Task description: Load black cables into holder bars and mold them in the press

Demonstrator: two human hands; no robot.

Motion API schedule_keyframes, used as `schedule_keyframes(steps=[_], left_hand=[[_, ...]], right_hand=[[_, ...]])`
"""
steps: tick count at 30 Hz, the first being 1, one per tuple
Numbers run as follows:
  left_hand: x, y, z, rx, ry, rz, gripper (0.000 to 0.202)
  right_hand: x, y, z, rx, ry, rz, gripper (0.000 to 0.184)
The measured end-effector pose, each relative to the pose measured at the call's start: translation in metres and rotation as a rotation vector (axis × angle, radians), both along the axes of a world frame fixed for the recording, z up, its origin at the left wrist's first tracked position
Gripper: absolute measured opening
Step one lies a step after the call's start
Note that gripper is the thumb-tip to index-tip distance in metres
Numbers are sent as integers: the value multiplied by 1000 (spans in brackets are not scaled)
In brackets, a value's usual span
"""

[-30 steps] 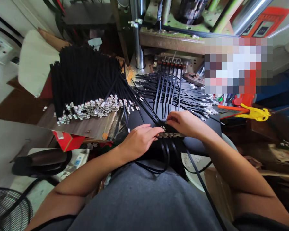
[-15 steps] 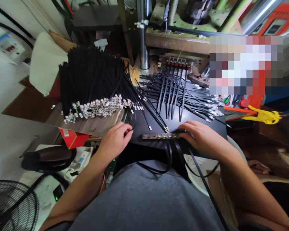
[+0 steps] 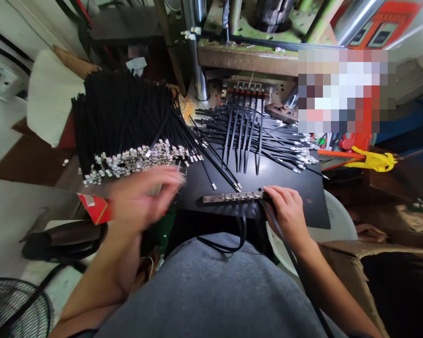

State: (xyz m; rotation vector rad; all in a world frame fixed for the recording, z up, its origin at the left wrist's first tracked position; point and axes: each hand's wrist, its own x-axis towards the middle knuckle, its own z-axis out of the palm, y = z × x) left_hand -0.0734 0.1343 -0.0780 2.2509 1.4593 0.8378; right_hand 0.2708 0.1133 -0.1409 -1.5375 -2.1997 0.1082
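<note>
1. Well, the right hand (image 3: 284, 216) sits at the right end of a metal bar (image 3: 232, 197), which lies crosswise near the front edge of a black desk (image 3: 305, 206). Its grip is closed, with the fingers curled around the black straps (image 3: 241, 225) where they leave the bar.
2. The left hand (image 3: 144, 197) is raised off the bar, out past its left end and over the desk's left corner. Motion blur smears it: the fingers look spread, but I cannot tell whether they hold anything.
3. The bar's long axis runs left to right, with small metal clips along it. The straps drop from it over the desk edge in loops toward the person's grey shirt (image 3: 200, 291). The right hand is clearly the nearer to the bar.
4. Beyond the bar, a fan of loose black strips with metal tips (image 3: 271, 143) spreads across the desk, some rising to a clamp-like fixture (image 3: 246, 88).
5. Farther left stands a large stack of black strips (image 3: 123, 117), its metal ends bunched toward the desk. A yellow-handled tool (image 3: 372, 159) lies off to the right.
</note>
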Motion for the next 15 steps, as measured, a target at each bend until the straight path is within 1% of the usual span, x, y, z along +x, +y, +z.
schedule_keyframes(steps=[2,3,4,5,7,9,11,13,15], left_hand=[[34,5,-16,13,-118,-198,6],[46,6,-22,-1,-161,-260,4],[55,6,-26,-22,-181,-282,3],[60,6,-28,-41,-177,-268,4],[64,7,-28,-68,-141,-224,5],[65,8,-26,-94,-69,-231,6],[67,10,-23,-94,18,-262,8],[67,16,-19,-77,94,-328,15],[64,27,-11,-93,144,-459,25]], right_hand=[[1,0,1,4,5,1,30],[2,0,1,10,8,-1,29],[3,0,0,15,12,-2,27],[3,0,-1,20,17,-1,25],[4,1,-4,24,33,15,21],[7,3,-6,17,49,45,19],[12,6,-3,-8,73,81,17],[22,11,7,-80,85,141,17],[35,21,22,-184,94,232,17]])
